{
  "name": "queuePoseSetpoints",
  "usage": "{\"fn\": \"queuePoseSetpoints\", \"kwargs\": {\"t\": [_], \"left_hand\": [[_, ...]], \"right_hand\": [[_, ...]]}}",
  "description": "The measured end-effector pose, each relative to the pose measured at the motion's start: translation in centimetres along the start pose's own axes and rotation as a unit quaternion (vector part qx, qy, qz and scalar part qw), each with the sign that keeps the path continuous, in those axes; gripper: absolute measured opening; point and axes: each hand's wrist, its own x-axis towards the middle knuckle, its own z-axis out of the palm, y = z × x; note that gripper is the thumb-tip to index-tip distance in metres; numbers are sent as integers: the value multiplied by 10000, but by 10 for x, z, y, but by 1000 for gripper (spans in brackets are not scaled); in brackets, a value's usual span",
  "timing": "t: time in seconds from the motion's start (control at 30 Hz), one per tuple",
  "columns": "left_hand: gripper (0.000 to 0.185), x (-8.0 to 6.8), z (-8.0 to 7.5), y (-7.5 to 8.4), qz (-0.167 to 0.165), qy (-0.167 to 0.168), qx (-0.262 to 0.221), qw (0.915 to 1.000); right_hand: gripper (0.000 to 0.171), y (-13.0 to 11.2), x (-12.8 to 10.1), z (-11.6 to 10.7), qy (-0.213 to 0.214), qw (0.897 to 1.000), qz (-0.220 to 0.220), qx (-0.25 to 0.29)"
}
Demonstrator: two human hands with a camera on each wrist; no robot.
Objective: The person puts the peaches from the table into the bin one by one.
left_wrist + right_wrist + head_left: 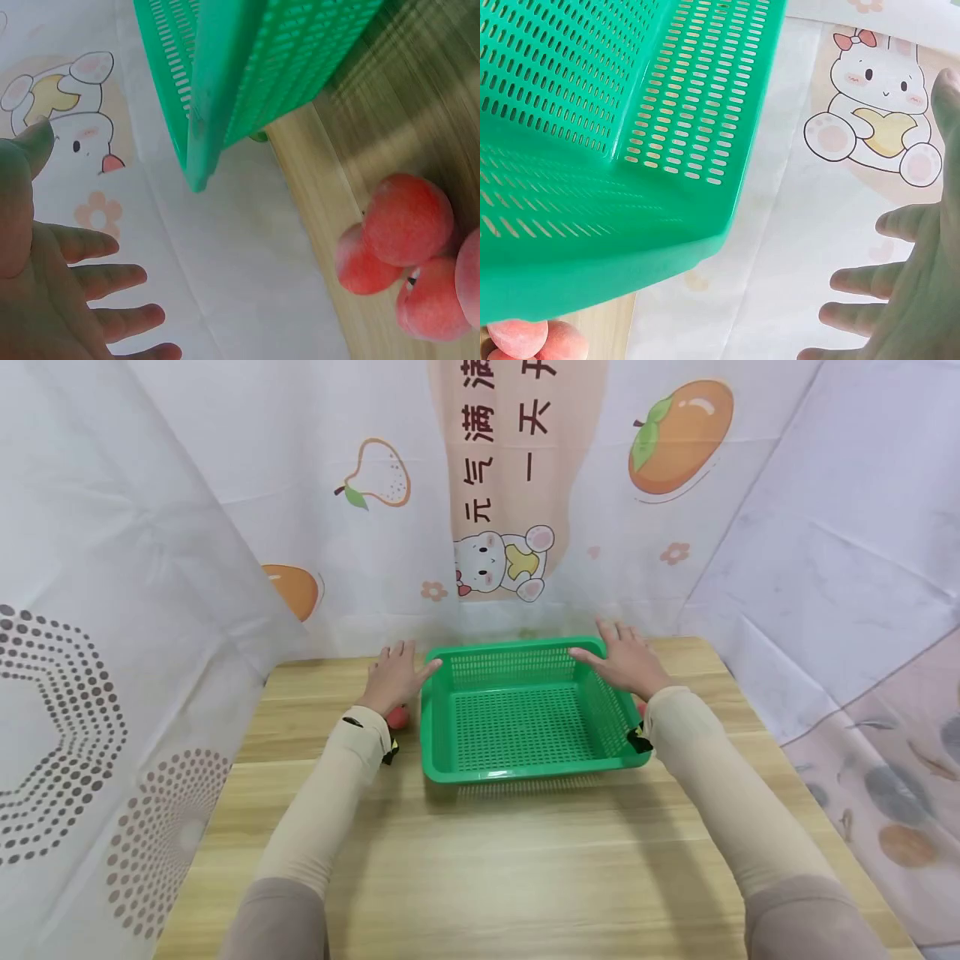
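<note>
The green basket (517, 776) is apparently positioned, peaches (409, 220) on the counter (517, 860) are not yet loaded, and left fingers (112, 281) and right fingers (870, 281) are released.

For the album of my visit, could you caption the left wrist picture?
An outspread left hand near a green basket, with red fruit clustered on the wooden table.

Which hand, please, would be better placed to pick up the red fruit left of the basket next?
Probably the left hand: it is open near the red fruit; the basket separates the right hand from it.
</note>
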Motion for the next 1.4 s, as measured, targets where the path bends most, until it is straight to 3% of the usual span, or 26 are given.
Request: {"fn": "queuePoseSetpoints", "kwargs": {"t": [0.47, 0.7, 1.07, 1.23, 1.4], "left_hand": [[69, -2, -3, -24, -252, -418, 202, 9986], [71, -2, 1, -41, -303, -468, -5, 9984], [59, -6, 14, -49, -398, -450, 140, 9981], [57, -5, 21, -50, -399, -470, 200, 9979], [38, -5, 25, -51, -444, -557, 119, 9974]], "right_hand": [[99, 16, -3, -12, -388, 9969, 138, 665], [95, 24, -5, -7, -490, 9949, 63, 874], [101, 38, -13, -12, -577, 9975, 106, 402], [101, 42, -16, -13, -500, 9978, 50, 438], [100, 50, -18, -5, -534, 9974, 8, 487]]}}
